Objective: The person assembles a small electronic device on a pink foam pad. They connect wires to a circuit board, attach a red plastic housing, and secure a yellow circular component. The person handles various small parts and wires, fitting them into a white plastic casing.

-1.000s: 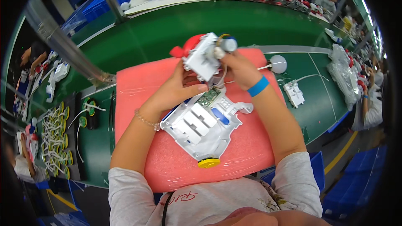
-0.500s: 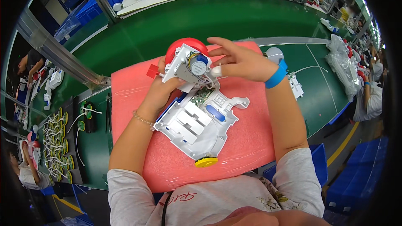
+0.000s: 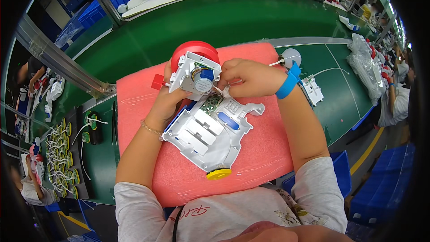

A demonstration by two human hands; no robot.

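My left hand (image 3: 171, 93) is wrapped round a white motor unit (image 3: 190, 68) and tilts it up. The unit carries a round silver motor (image 3: 202, 83), a red dome (image 3: 197, 50) behind it and a red tab (image 3: 157, 82) at its left. Close against its right side, my right hand (image 3: 251, 78) has its fingers curled and pinched beside thin wires (image 3: 217, 91); what lies between the fingertips is hidden. Below rests an open white plastic housing (image 3: 215, 141), with a green circuit board (image 3: 211, 105), a blue oval piece (image 3: 229, 121) and a yellow wheel (image 3: 218, 174).
A pink foam pad (image 3: 264, 152) lies under the work. Several small green boards with white cables (image 3: 62, 157) stand at the left. To the right are a white ball (image 3: 291, 57), a white bracket (image 3: 312, 90) and plastic bags (image 3: 365, 69). A green conveyor (image 3: 224, 20) runs across behind.
My right hand has come down and left, from spread fingers to a pinch by the wires. The motor unit in my left hand has shifted slightly left and turned.
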